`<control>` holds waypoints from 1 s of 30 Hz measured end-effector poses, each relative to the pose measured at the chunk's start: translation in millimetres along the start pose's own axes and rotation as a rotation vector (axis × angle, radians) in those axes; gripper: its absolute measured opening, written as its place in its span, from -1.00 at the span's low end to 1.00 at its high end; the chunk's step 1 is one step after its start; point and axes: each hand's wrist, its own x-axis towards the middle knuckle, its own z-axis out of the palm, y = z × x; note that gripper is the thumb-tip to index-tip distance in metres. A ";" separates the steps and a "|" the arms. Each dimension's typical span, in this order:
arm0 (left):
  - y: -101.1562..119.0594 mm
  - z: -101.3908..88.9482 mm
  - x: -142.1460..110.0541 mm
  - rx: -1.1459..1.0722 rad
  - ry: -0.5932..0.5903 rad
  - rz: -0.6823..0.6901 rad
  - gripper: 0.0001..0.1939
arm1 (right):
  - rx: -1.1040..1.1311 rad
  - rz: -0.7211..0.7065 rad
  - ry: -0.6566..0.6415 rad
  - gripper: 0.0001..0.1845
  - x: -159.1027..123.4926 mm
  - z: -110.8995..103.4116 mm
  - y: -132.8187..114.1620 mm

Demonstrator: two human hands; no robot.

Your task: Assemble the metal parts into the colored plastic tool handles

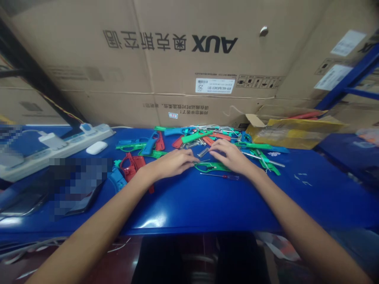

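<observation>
A green plastic handle shell (219,167) with a loop at its left end lies flat in front of me. My left hand (179,161) is at that loop, its fingers pinched together; what they hold is too small to make out. Just beyond the shell, a small clear part (203,152) touches the fingertips of my right hand (227,156), whose fingers are bent and closed at its end. Nearer to me, a screwdriver (232,177) with a red, see-through handle lies parallel to the shell, its shaft pointing left.
Several green, orange and blue shells (195,137) and metal rods are heaped behind my hands. Red shells (137,161) lie to the left, near a white case (96,147) and a power strip (74,144). A taped cardboard box (284,134) stands at back right.
</observation>
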 end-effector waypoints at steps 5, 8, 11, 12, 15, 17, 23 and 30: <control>2.6 -2.6 0.3 -0.016 -0.006 -0.054 -0.60 | -0.077 0.067 0.183 -0.75 -3.2 -13.7 14.5; 4.3 -5.4 -0.1 -0.043 -0.002 -0.082 -0.61 | -0.126 0.098 0.133 -0.71 -8.7 -24.4 24.6; 3.2 -6.7 -0.2 -0.031 0.048 -0.084 -0.62 | -0.184 0.140 0.034 -0.68 -15.7 -37.3 32.4; 2.0 -6.8 -0.1 -0.018 0.070 -0.079 -0.62 | -0.202 0.163 0.017 -0.68 -18.1 -41.8 34.0; -3.0 -6.9 0.9 0.053 0.146 -0.071 -0.62 | -0.241 0.274 -0.028 -0.69 -24.9 -54.1 35.4; -6.0 -8.2 1.8 0.123 0.199 -0.092 -0.61 | -0.242 0.402 -0.080 -0.67 -28.6 -60.5 33.9; -7.2 -20.7 0.9 0.230 0.356 -0.180 -0.60 | -0.216 0.600 -0.235 -0.61 -29.4 -61.9 25.3; -1.6 -29.5 -1.6 0.321 0.426 -0.187 -0.58 | -0.208 0.447 -0.125 -0.75 -21.6 -47.4 17.4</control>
